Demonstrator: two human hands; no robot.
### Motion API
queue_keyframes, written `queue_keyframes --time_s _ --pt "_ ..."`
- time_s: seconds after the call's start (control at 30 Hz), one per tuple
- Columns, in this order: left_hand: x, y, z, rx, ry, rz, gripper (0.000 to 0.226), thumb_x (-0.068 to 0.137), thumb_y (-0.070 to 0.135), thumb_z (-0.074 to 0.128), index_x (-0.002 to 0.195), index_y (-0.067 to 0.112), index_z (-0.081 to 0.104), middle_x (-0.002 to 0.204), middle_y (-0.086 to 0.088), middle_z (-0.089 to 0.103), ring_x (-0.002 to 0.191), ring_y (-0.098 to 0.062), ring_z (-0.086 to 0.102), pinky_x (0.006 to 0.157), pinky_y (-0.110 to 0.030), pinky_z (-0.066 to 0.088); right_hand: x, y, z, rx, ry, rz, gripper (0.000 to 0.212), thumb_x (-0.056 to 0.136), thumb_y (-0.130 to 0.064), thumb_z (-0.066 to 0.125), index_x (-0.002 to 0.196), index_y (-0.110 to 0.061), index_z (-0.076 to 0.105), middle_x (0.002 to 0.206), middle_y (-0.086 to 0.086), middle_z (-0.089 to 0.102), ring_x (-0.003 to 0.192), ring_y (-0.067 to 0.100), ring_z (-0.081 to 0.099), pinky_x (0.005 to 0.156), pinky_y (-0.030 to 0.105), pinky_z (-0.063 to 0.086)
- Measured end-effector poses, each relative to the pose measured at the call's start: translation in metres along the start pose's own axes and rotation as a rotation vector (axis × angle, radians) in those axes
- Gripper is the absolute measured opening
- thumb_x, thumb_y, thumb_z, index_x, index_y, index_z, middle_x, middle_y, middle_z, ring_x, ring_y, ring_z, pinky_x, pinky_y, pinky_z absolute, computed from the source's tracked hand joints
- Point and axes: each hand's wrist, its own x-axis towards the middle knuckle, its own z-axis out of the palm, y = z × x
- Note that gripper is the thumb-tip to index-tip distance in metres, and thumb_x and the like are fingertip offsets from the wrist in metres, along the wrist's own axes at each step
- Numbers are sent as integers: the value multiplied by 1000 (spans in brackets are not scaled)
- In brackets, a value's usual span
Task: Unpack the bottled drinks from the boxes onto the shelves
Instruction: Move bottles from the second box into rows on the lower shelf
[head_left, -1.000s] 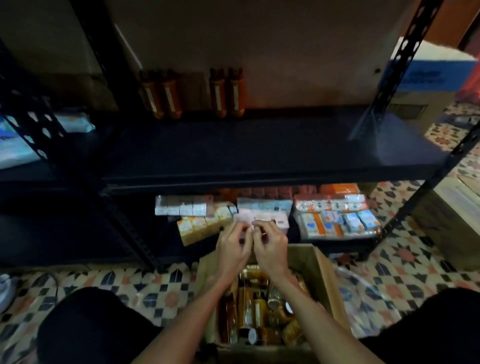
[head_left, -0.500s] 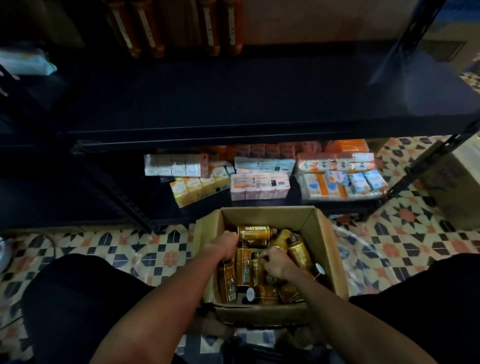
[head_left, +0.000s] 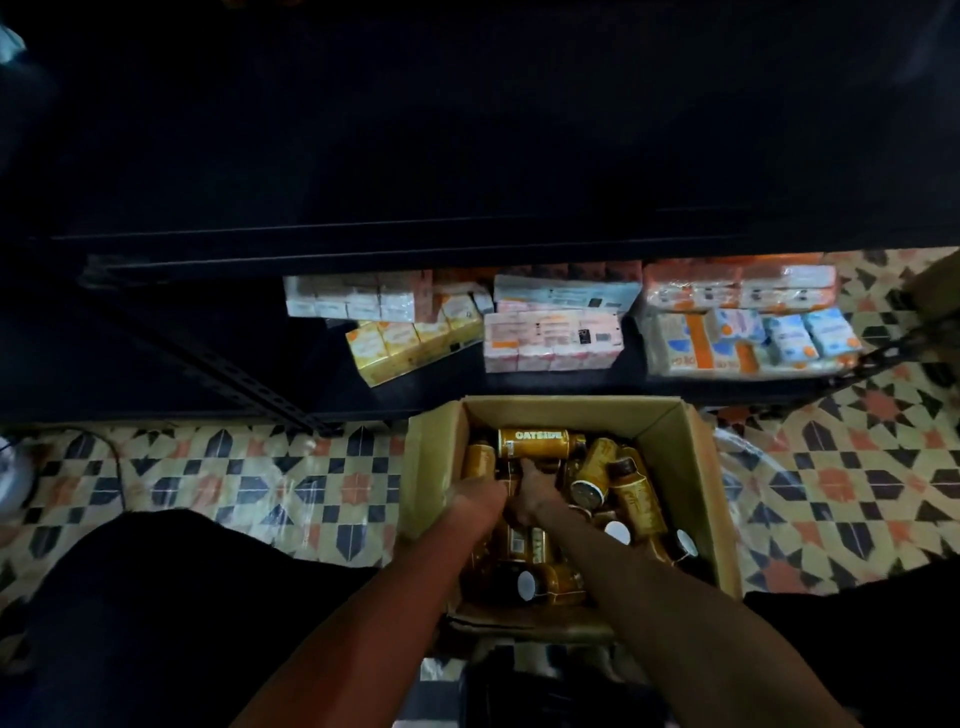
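The bottles (head_left: 540, 443) are gleaming golden amber with white caps; the box (head_left: 672, 441) is showing plain tan; the floor (head_left: 234, 478) is displaying cream, navy and orange star tiles; the shelf (head_left: 467, 156) is looking black.

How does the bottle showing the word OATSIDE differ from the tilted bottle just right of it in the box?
Pose: the OATSIDE bottle lies flat across the far end of the box; the tilted bottle leans. Face shown: the OATSIDE bottle shows its lettered side, the tilted bottle its round end. Both are golden.
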Motion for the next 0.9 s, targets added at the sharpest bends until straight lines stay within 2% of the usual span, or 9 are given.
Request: queue_keyframes --time_s 0.07,0.13,0.23,0.4,0.5,0.63,0.77,0.83,0.9 --pt "4 -3 -3 44 -26 32 37 104 16 43 135 0 55 132 -17 59 122 -32 58 64 -16 41 6 2 7 26 22 37 60 90 -12 68 139 -17 35 109 9 58 106 29 61 97 47 53" --pt "3 -3 -7 -53 -81 3 30 101 9 48 130 5 57 123 -14 61 110 -27 62 80 -27 49 6 4 11 41 69 52 58 89 -10 70 133 -18 34 102 6 56 99 25 60 91 44 55" --pt "3 -6 -9 -144 -125 -58 30 94 3 59 123 10 58 117 -10 61 103 -24 62 89 -35 53 3 5 5 78 78 45 66 85 -8 76 135 -16 35 112 7 59 100 24 60 84 34 53" --pt "-3 -5 -15 -167 -102 -46 30 91 5 63 119 14 57 117 -7 60 99 -21 59 84 -33 51 -13 17 -26 5 22 -99 68 79 -13 81 137 -24 47 132 10 55 116 30 59 88 41 59" --pt "-7 0 -17 -141 -98 -19 30 93 7 61 122 15 56 119 -7 58 102 -22 59 84 -34 49 -28 23 -42 -95 -41 -177 55 79 -12 82 122 -29 52 132 6 53 117 27 54 88 40 55" --pt "-7 6 -28 -119 -38 4 33 92 6 62 123 15 55 122 -6 54 89 -16 53 76 -31 47 -38 22 -57 -239 -52 -266 52 76 -15 85 111 -31 50 132 1 50 120 23 49 94 41 50" --pt "-6 1 -42 -126 13 19 36 91 10 67 125 16 60 132 -9 48 108 -25 58 89 -35 51 -44 15 -69 -345 -38 -340 50 80 -13 81 111 -36 50 135 -4 46 120 17 47 89 35 51" --pt "-3 -2 -42 -146 30 18 35 89 17 70 123 20 60 133 -10 48 112 -27 58 87 -34 48 -47 12 -74 -367 -32 -351 43 84 -13 78 112 -35 54 136 -1 47 117 19 53 89 37 55" --pt "-2 -5 -37 -172 48 -1 40 87 23 74 124 23 59 133 -9 49 111 -26 58 87 -34 48 -52 10 -77 -378 -24 -370 31 88 -20 76 113 -30 60 136 2 49 119 21 53 96 40 52"
